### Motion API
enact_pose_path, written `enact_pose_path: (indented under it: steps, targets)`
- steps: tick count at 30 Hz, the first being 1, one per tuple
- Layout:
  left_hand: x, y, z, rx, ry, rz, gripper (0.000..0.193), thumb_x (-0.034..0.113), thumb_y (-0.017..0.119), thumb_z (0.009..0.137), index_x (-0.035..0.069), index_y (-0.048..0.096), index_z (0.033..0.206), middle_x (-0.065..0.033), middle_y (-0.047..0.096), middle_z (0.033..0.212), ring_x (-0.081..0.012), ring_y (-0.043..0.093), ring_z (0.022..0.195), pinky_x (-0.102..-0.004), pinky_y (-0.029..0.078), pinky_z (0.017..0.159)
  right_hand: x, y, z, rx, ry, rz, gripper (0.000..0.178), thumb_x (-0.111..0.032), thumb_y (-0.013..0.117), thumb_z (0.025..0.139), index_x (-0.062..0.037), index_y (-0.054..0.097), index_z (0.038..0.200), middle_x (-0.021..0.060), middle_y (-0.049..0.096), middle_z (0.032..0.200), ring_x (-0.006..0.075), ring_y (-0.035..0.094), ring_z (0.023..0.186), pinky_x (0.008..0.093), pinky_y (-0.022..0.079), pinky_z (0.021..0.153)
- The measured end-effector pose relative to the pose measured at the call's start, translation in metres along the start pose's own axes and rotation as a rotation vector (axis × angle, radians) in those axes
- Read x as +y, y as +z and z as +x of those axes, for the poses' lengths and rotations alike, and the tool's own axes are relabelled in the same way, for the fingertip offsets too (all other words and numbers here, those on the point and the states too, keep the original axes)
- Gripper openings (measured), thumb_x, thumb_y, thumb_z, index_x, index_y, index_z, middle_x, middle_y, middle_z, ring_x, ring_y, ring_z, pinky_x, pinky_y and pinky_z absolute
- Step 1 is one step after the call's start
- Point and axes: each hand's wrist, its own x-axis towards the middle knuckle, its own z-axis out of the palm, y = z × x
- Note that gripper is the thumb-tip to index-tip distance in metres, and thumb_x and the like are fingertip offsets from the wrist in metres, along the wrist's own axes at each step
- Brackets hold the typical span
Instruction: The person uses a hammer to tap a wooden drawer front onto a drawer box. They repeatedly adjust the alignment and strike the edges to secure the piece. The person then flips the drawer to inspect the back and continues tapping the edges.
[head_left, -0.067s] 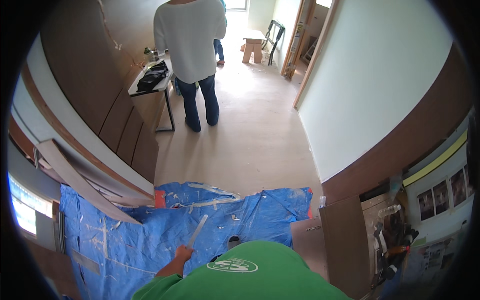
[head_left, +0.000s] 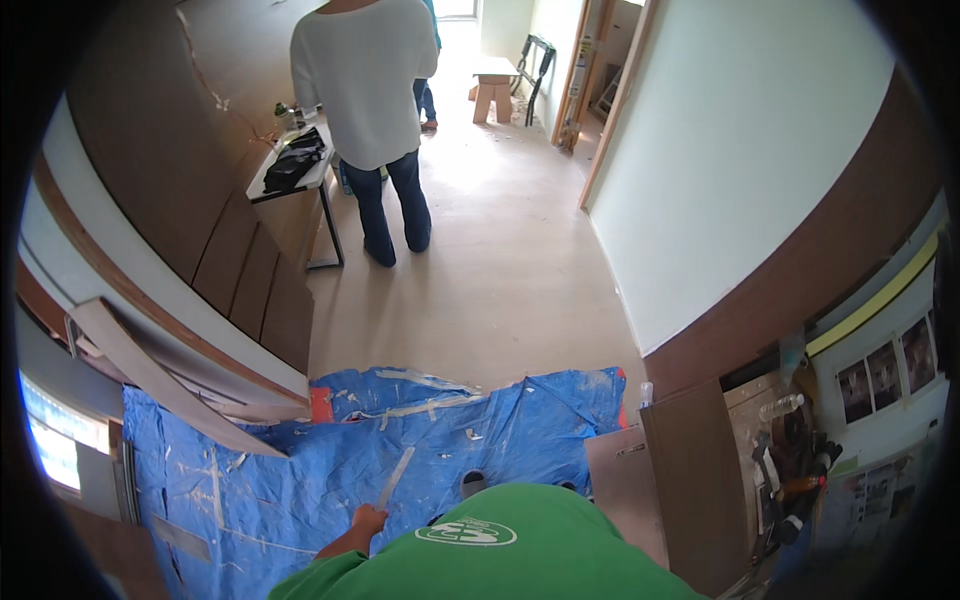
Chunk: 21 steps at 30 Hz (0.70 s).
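My left hand (head_left: 368, 519) is closed around the lower end of a thin, flat, pale strip (head_left: 398, 476). The strip is straight and looks like a ruler, though its exact kind is too small to make out. It slants up and away from my fist, above a wrinkled blue tarp (head_left: 300, 490). My right hand is hidden, with only my green shirt showing on that side.
A person in a white top (head_left: 368, 90) stands ahead beside a narrow table (head_left: 262, 182), with another person partly hidden beyond. A long board (head_left: 170, 375) leans at left. Brown panels (head_left: 695, 480) and a tool-covered surface (head_left: 765, 400) stand at right. A wooden stool (head_left: 492, 95) is farther off.
My left hand and the strip sit slightly lower in the picture. The person in white and the far room appear shifted a little left as my view turns.
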Motion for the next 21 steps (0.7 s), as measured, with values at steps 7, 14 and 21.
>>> enact_pose_path:
  steps: [7, 14, 21]
  targets:
    - [-0.03, -0.025, 0.03, -0.026, 0.078, 0.215, 0.049, 0.045, 0.075, 0.086, -0.001, 0.073, 0.1, -0.0155, 0.075, 0.083, -0.0274, 0.075, 0.074, -0.041, 0.058, 0.073, 0.014, 0.042, 0.0, -0.22, 0.182, 0.27, 0.025, -0.016, 0.08, 0.084, -0.0046, 0.071, 0.104, 0.009, 0.075, 0.094, 0.0234, 0.071, 0.085, 0.037, 0.057, 0.075]
    - [0.043, -0.03, 0.052, -0.015, 0.075, -0.249, 0.046, 0.04, 0.075, 0.089, -0.004, 0.069, 0.103, -0.0128, 0.072, 0.076, -0.022, 0.072, 0.062, -0.0381, 0.057, 0.063, 0.011, 0.019, -0.008, -0.457, 0.44, 0.495, 0.026, -0.016, 0.08, 0.085, -0.0041, 0.071, 0.106, 0.01, 0.076, 0.098, 0.0257, 0.073, 0.087, 0.0385, 0.059, 0.077]
    - [0.032, -0.017, 0.062, -0.002, 0.069, -0.21, 0.045, 0.041, 0.079, 0.086, 0.0, 0.07, 0.102, -0.0112, 0.074, 0.078, -0.0221, 0.073, 0.066, -0.0388, 0.058, 0.066, -0.145, -0.068, -0.101, -0.089, -0.395, 0.363, 0.017, -0.001, 0.074, 0.087, -0.0063, 0.057, 0.09, 0.0057, 0.065, 0.082, 0.0207, 0.073, 0.079, 0.033, 0.059, 0.072]
